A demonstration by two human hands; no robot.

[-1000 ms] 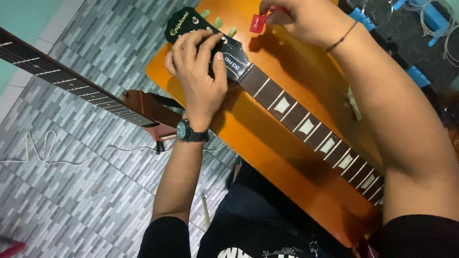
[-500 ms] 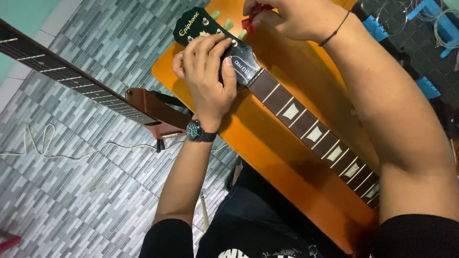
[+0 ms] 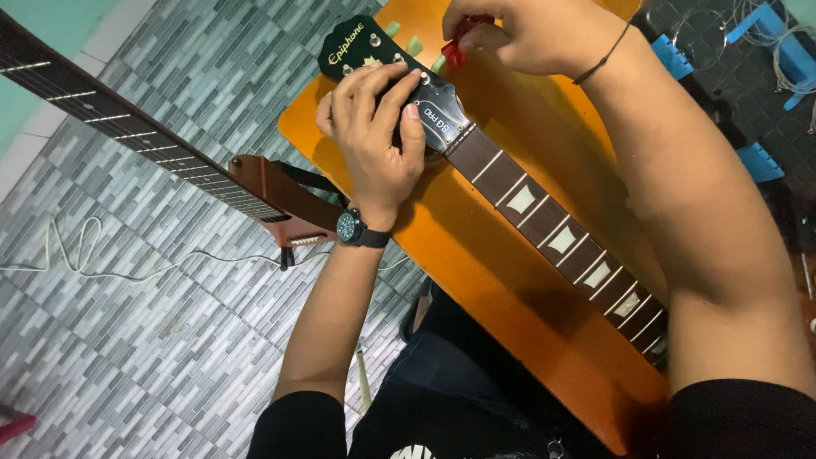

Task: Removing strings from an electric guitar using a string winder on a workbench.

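I am pinning the black headstock at the orange table's far end with my left hand, fingers curled over it. My right hand is pinching a red winder at its tuning pegs; next seems steady, careful cranking.

I note a glossy black headstock, a smooth dark wooden fretboard with pearly inlays and metal frets, a shiny orange counter, a red plastic winder, and a matt tiled floor.
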